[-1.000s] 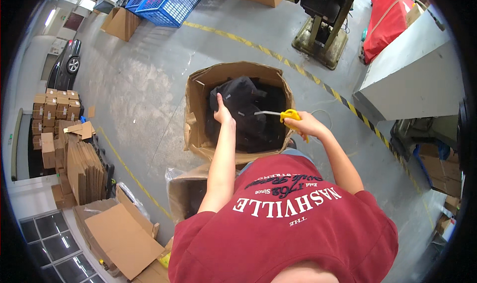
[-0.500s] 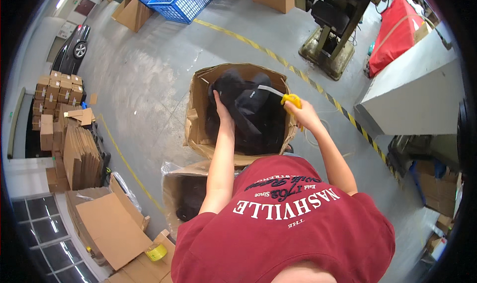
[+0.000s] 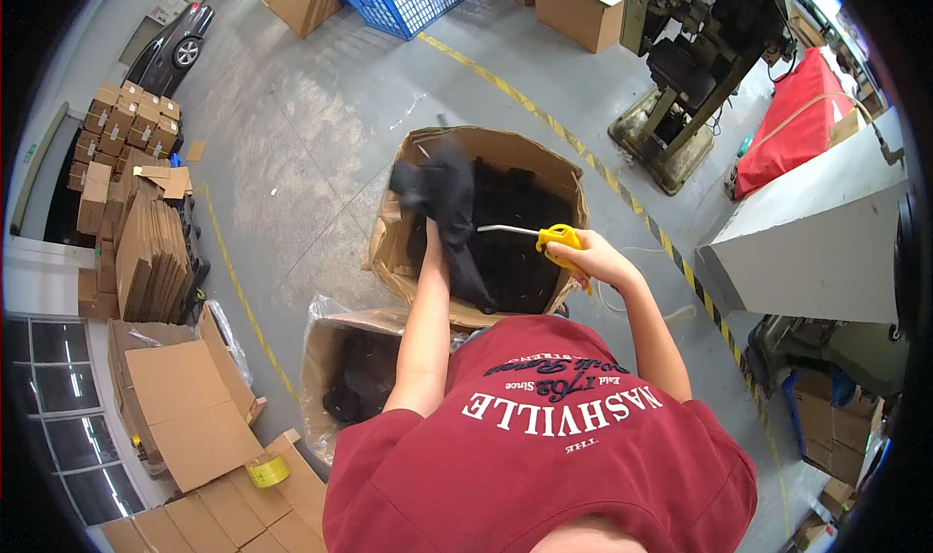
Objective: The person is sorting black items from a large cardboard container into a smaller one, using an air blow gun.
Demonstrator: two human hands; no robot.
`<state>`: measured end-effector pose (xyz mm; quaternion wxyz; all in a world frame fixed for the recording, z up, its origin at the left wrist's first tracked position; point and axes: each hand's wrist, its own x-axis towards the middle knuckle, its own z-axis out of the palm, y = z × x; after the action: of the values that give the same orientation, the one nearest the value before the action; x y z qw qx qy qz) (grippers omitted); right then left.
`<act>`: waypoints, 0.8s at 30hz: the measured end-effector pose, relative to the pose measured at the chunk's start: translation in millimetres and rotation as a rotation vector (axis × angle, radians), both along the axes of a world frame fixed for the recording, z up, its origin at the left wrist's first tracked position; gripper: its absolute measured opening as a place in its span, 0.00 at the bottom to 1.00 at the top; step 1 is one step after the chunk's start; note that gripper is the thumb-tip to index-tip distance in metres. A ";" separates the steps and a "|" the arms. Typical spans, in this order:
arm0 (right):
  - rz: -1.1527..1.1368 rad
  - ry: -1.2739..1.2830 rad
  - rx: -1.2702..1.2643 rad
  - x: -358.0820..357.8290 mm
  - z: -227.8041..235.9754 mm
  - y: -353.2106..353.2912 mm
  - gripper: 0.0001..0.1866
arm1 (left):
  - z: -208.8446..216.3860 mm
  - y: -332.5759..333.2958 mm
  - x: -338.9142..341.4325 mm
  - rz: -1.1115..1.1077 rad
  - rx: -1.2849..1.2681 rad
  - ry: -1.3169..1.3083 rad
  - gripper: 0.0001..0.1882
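Note:
My left hand is closed on a black cloth item, which hangs over the left side of a cardboard box; the cloth hides most of my fingers, and its exact kind cannot be made out. My right hand grips a yellow air blow gun with a thin metal nozzle pointing left at the cloth. Below both hands stands the open cardboard box, holding more black cloth pieces.
Nearer me on the left, a second box lined with clear plastic holds more black pieces. Flattened cardboard and stacked cartons stand at the left. A machine stand and white cabinet lie right, past striped floor tape.
My left hand has shifted the black cloth leftward and turned it, over the box's left side. The blow gun has come lower, nearer me. The whole view has shifted slightly.

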<state>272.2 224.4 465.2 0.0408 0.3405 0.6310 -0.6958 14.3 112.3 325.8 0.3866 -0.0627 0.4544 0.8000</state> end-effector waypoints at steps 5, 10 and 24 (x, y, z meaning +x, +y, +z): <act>-0.013 0.015 0.114 -10.8 -1.2 -13.3 0.19 | -5.2 -29.5 -18.2 -0.135 0.076 0.108 0.29; -0.271 0.018 0.267 -17.8 -8.8 -21.0 0.19 | 39.6 -11.3 3.2 0.047 -0.404 0.435 0.34; 0.193 -0.116 -0.024 0.5 -27.2 -21.5 0.19 | 22.7 -30.4 13.8 -0.186 0.215 -0.149 0.27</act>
<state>272.7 202.9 438.0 0.1480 0.3175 0.6491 -0.6752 28.2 81.9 348.5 0.4962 -0.0377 0.3400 0.7979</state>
